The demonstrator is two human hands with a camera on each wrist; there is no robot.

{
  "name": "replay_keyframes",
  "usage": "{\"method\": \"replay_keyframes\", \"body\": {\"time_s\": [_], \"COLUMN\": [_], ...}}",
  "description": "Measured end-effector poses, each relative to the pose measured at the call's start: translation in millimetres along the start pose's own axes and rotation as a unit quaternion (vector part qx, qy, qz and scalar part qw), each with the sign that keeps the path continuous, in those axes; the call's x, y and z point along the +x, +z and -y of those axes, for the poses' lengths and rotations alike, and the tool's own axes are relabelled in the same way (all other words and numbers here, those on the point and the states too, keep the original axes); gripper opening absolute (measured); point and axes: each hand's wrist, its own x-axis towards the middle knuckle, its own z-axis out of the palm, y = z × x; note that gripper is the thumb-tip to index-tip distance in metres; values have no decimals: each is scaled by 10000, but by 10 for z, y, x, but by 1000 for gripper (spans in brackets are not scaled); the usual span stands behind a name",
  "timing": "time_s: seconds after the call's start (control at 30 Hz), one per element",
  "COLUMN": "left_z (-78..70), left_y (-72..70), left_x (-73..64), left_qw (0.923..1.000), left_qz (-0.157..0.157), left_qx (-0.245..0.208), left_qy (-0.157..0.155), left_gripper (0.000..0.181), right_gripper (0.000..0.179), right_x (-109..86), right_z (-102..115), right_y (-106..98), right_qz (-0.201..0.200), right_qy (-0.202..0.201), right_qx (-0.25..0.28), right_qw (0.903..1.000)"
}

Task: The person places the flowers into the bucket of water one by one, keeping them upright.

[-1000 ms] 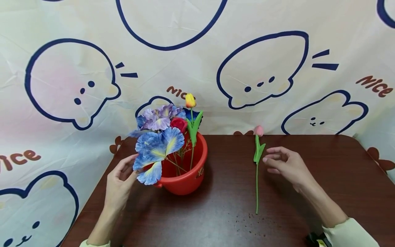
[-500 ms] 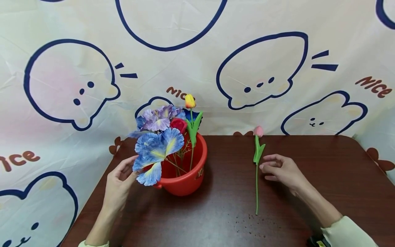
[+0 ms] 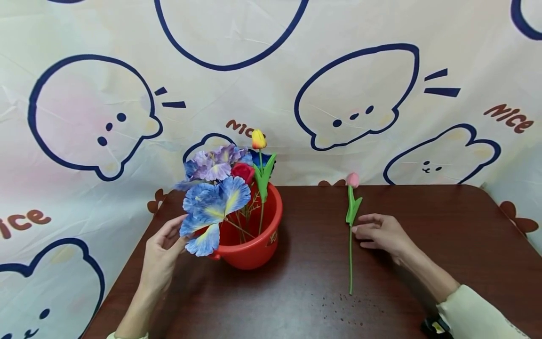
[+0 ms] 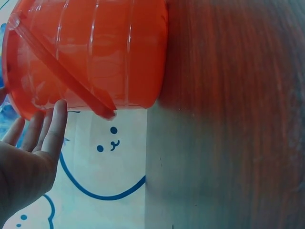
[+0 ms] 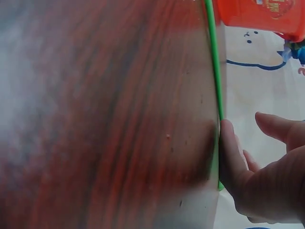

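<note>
A red bucket [image 3: 250,258] holds several artificial flowers. A blue iris [image 3: 207,207] leans over its near left rim; a yellow-and-orange tulip [image 3: 259,140] rises highest, beside a red rose [image 3: 243,173] and purple petals [image 3: 217,162]. My left hand [image 3: 160,259] is at the bucket's left side, its fingers [image 4: 57,126] stretched toward the rim; the petals partly hide the fingertips. On the table to the right lies a pink tulip [image 3: 353,180] with a long green stem [image 5: 215,67]. Beside that stem my right hand [image 3: 383,237] holds nothing, its thumb and fingers apart.
The bucket's red handle [image 4: 59,69] hangs down its outside. Small dark specks [image 3: 338,308] are scattered on the brown table [image 3: 271,301] near the stem's lower end. A printed cloth [image 3: 237,99] hangs behind the table. A dark object [image 3: 436,326] sits by the right sleeve.
My right hand has moved left and slightly down, right up to the pink tulip's stem. The left hand and the bucket keep their places; the whole view has shifted slightly.
</note>
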Motion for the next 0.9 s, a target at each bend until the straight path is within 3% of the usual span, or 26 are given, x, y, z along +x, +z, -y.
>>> {"method": "replay_keyframes", "body": {"time_s": [0.57, 0.9], "left_z": [8, -40], "left_y": [13, 25], "left_x": [2, 7], "left_qw": [10000, 9990], "left_qz": [2, -2], "left_qx": [48, 114], "left_qy": [-75, -424], "left_gripper": [40, 43], "right_gripper": [75, 61], "right_x": [137, 203], "right_z": [53, 43], "right_y": [112, 166], "right_qz": [-457, -759], "right_qy": [57, -141], "right_qx": [-517, -1005], "right_qw": [9976, 9919]}}
